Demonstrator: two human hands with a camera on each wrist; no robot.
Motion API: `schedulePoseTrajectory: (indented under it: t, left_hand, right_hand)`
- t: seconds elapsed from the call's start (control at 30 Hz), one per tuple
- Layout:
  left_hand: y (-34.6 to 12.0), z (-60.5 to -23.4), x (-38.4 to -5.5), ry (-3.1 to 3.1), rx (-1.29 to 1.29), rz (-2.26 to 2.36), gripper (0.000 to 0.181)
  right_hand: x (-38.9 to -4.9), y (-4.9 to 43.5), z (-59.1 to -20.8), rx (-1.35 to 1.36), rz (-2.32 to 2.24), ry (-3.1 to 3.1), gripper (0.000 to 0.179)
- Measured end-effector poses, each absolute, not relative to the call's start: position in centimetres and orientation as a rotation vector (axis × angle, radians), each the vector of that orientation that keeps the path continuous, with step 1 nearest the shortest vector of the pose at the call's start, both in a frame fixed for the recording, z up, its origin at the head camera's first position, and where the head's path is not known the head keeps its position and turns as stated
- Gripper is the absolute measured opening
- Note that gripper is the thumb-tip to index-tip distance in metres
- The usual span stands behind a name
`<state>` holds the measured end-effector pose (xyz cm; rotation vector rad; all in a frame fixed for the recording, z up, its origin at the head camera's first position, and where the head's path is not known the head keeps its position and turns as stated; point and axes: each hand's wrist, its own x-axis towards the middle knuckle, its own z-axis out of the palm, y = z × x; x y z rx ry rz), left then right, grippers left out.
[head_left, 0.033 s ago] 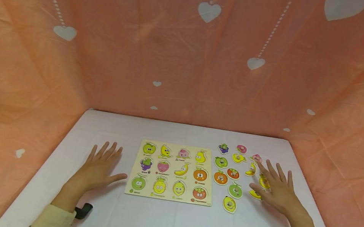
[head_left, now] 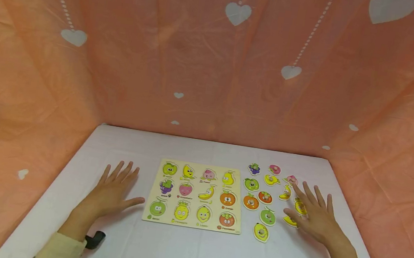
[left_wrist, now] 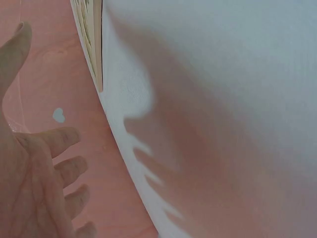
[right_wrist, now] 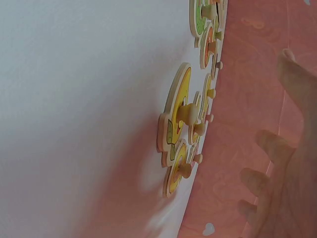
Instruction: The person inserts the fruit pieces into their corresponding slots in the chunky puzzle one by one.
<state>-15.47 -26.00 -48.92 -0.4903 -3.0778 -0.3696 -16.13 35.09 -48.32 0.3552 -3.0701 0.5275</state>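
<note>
A wooden fruit puzzle board (head_left: 194, 205) lies flat on the white table, with fruit pictures in rows. My left hand (head_left: 112, 193) hovers left of the board, fingers straight and spread, holding nothing; its palm shows in the left wrist view, above its shadow. Over the right-hand pieces hovers my right hand (head_left: 314, 219), also spread and holding nothing. Nearest to it are a pineapple piece (head_left: 300, 206), a banana piece (head_left: 285, 193), a peach piece (head_left: 292, 180) and a yellow piece (head_left: 291, 221), partly hidden by the thumb. The right wrist view shows a knob (right_wrist: 187, 114) on a yellow piece.
Between board and right hand lie loose grape (head_left: 254, 169), apple (head_left: 251, 184), orange (head_left: 251, 202), persimmon (head_left: 265, 197), melon (head_left: 268, 217) and lemon (head_left: 261, 232) pieces. A pear piece (head_left: 272, 180) and a pink piece (head_left: 274, 169) sit behind. Orange-pink cloth (head_left: 205, 81) encloses the table's back and sides.
</note>
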Motion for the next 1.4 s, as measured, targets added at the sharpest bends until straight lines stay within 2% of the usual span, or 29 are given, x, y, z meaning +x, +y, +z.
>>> schedulePoseTrajectory:
  t: [0.67,1.4]
  left_hand:
    - [-24.3,-49.2,-15.1,-3.078,-0.552,-0.419,0.102]
    - [-22.6,-49.2,-15.2,-3.182,-0.601,-0.454,0.113]
  right_hand:
    - [-17.2,33.1,-48.6,0.429,0.515,-3.062,0.092]
    - [-19.4,30.0,-49.3,0.471,0.528,-3.085,0.093]
